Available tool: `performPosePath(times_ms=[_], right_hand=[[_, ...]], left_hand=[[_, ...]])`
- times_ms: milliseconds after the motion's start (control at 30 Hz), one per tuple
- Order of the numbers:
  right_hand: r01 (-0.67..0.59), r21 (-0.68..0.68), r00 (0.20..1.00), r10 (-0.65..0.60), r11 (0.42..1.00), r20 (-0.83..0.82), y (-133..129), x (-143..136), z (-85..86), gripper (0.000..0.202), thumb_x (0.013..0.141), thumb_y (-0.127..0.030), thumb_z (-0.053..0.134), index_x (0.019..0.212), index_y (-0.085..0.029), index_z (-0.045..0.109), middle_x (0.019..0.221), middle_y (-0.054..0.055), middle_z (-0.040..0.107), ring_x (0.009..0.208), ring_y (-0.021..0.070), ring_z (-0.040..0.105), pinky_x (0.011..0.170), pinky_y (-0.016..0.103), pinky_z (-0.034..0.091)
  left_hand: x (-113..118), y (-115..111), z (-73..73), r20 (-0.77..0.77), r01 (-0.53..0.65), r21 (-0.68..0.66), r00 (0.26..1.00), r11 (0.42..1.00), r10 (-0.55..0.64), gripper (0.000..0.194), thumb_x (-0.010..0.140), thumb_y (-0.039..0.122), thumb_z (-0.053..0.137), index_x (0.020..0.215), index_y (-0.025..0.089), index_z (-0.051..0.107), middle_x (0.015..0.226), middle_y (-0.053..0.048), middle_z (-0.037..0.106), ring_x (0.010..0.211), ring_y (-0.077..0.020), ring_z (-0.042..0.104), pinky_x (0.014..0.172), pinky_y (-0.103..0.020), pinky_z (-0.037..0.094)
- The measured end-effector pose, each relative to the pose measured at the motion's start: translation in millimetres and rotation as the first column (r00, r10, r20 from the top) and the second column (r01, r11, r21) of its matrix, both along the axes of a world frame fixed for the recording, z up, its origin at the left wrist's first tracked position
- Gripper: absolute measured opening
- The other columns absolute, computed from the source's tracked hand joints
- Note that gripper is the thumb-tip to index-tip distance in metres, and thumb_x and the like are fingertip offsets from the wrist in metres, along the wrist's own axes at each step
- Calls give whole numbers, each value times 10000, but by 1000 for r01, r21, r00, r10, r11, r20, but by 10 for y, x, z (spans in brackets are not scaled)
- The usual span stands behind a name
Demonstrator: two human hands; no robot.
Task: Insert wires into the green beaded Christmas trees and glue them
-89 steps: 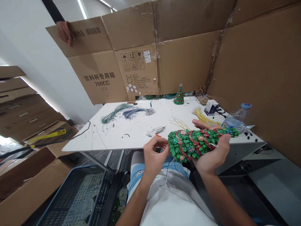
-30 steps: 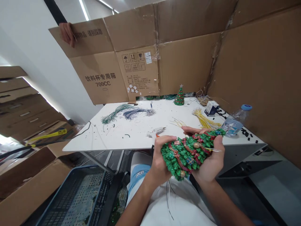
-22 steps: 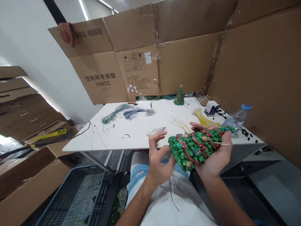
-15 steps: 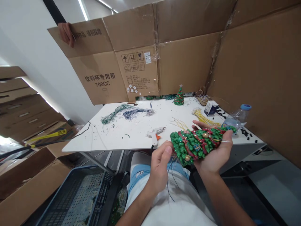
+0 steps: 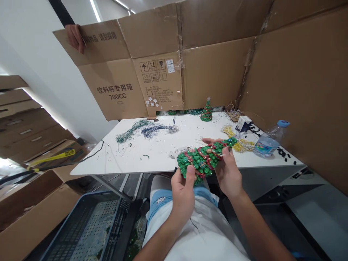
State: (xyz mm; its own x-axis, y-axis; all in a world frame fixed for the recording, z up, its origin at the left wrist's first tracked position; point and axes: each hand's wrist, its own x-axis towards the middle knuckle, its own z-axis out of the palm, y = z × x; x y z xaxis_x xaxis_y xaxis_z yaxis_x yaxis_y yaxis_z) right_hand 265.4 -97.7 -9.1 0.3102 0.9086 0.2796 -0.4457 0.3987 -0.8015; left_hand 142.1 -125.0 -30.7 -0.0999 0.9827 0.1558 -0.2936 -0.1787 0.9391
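Observation:
A green model Christmas tree (image 5: 203, 159) with red garlands and gold baubles lies tilted on its side between my hands, above the table's front edge. My left hand (image 5: 183, 188) grips its wide base, thumb on top. Around the upper part, near the tip, my right hand (image 5: 228, 174) is closed, with fingers showing behind the tree. A glue gun (image 5: 179, 150) lies on the table, mostly hidden behind the tree. To the right of the tree is a bundle of yellow wires (image 5: 240, 143).
On the white table (image 5: 108, 159) lie green wires (image 5: 133, 130) and blue wires (image 5: 157, 129). A second small tree (image 5: 206, 111) stands at the back. A water bottle (image 5: 272, 139) and a small box (image 5: 244, 123) are right. Another person's hand (image 5: 75, 38) holds the cardboard (image 5: 154, 43). A blue crate (image 5: 92, 221) sits below left.
The tree has moved left and away from my body, its tip now angled further up. Both hands moved with it, and the glue gun has become mostly covered.

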Motion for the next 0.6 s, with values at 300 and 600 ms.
performPosePath(times_ms=[300,600], right_hand=[[-25,-119,957,58,993,283,169,347,-104,463,973,-665,750,900,-208,743,812,11,714,713,170,639,612,279,518],[84,-22,916,-68,996,395,67,415,-3,373,978,-551,800,862,-224,662,639,-39,649,517,120,541,492,246,433]], left_hand=[[-52,106,-1,-132,-308,146,936,940,327,641,1009,765,628,1180,167,783,1176,-138,820,1170,-298,761,1080,-405,593],[-57,72,-90,-190,-304,305,909,903,370,552,1089,665,568,1227,171,771,1161,-140,814,1114,-279,771,1011,-379,598]])
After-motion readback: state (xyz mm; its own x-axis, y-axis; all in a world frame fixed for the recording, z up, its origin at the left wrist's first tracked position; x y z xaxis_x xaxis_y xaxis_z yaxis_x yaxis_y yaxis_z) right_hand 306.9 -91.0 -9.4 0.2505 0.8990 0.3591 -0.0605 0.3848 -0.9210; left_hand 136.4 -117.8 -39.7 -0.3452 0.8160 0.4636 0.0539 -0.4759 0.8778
